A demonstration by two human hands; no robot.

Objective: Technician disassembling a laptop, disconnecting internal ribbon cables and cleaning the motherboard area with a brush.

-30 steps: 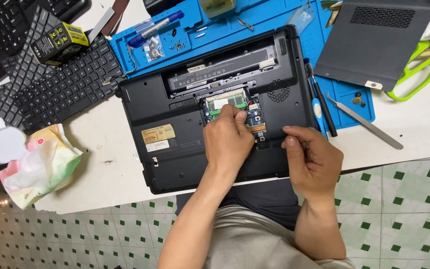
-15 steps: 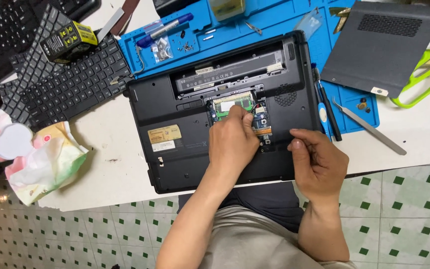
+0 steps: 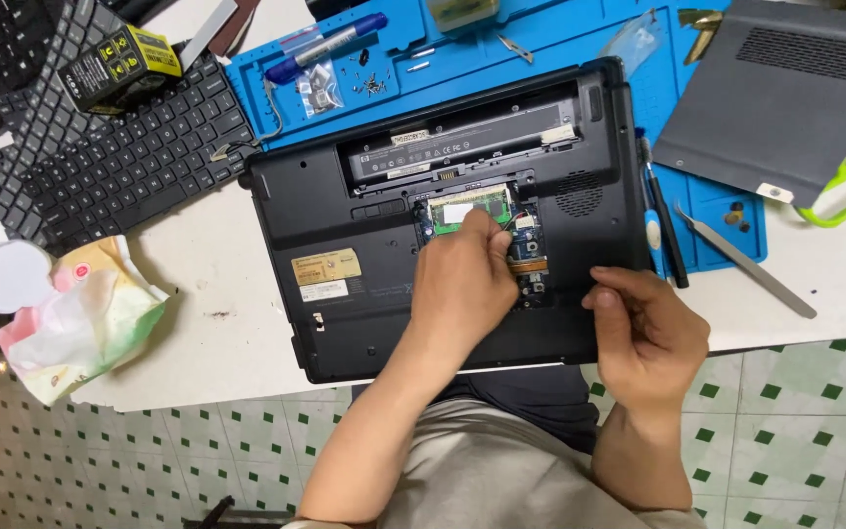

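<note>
My left hand (image 3: 462, 284) pinches the green memory card (image 3: 467, 209) inside the upturned laptop (image 3: 345, 235); my right hand (image 3: 643, 333) grips its edge, steadying it

The laptop (image 3: 364, 264) lies on the table (image 3: 217, 343), keyboard (image 3: 129, 157) left, tweezers (image 3: 744, 260) right.

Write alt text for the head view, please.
The left hand reaches into the open bay of an upturned black laptop, fingertips at a green circuit board. The right hand rests on the laptop's near right corner.
</note>
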